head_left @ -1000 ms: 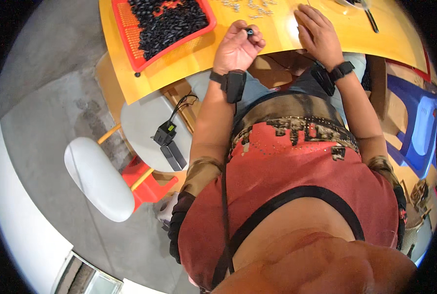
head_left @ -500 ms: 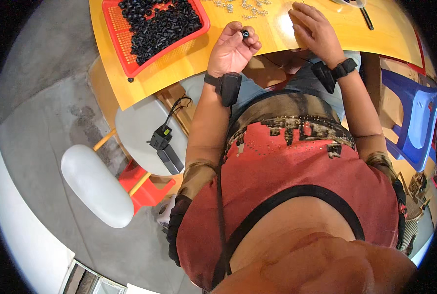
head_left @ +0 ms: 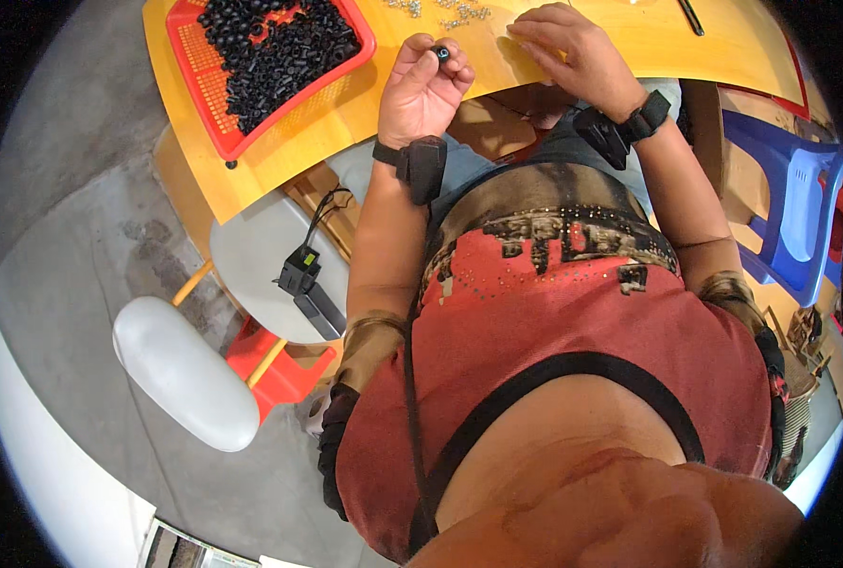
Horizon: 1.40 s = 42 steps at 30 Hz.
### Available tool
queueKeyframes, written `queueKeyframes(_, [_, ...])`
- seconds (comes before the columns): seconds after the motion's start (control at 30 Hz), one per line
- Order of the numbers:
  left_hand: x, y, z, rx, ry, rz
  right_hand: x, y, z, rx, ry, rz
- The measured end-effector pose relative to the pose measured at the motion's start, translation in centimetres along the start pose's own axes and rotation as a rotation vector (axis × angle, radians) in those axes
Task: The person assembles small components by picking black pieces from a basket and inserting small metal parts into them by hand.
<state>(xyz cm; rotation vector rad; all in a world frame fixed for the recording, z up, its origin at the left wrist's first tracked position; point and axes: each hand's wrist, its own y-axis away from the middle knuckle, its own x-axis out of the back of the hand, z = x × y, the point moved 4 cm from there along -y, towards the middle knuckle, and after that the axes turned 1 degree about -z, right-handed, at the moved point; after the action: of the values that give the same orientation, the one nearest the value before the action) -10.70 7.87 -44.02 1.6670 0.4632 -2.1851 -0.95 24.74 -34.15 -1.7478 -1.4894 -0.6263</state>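
Note:
Between the thumb and fingers of my left hand [head_left: 425,93] is a small round black part [head_left: 441,54], its end with a pale ring facing up. The palm is turned upward over the table's front edge. My right hand [head_left: 578,59] hovers palm down over the yellow table [head_left: 630,33], open, with its fingers stretched toward the left. Nothing shows in its grasp, though its underside is hidden. Close to its fingertips lie small shiny metal pieces [head_left: 464,13]. A red plastic basket [head_left: 368,43] at the far left holds many small black parts [head_left: 294,71].
A dark pen-like tool [head_left: 691,17] lies at the table's far right. A grey-white chair [head_left: 270,256] to the left carries a black device with a cable [head_left: 300,273]. To the right is a blue plastic stool [head_left: 800,208]. One small black piece [head_left: 231,165] sits by the basket's corner.
The view has shifted a little, so most things sit further left. My right hand has moved left toward the metal pieces, its fingers bending more. My left hand keeps the black part.

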Motion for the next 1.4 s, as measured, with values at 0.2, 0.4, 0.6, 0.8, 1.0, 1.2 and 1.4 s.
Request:
queueKeyframes(0.2, [0.3, 0.2, 0.2, -0.041, -0.023, 0.035, -0.8, -0.1, -0.5, 0.010, -0.067, -0.061])
queueKeyframes(0.4, [0.1, 0.2, 0.3, -0.068, -0.083, 0.062, -1.8, 0.4, 0.5, 0.039, -0.043, -0.032])
queueKeyframes(0.6, [-0.3, 0.6, 0.3, -0.049, -0.091, 0.058, -2.2, 0.7, 0.9, 0.091, 0.028, 0.026])
queueKeyframes(0.8, [-0.7, 0.7, 0.4, 0.008, -0.087, 0.058, 1.1, -1.9, 3.1, -0.038, 0.120, 0.021])
queueKeyframes(1.0, [-1.2, 0.5, 0.1, 0.020, -0.065, 0.052, 2.0, -4.4, 3.7, -0.189, 0.237, -0.128])
queueKeyframes(1.2, [-1.9, 0.5, -0.3, 0.041, -0.083, 0.046, 2.6, -5.8, 3.8, -0.318, 0.284, -0.026])
queueKeyframes(1.4, [-2.2, 0.6, -0.7, 0.045, -0.056, 0.050, 2.4, -6.1, 3.9, -0.271, 0.281, 0.014])
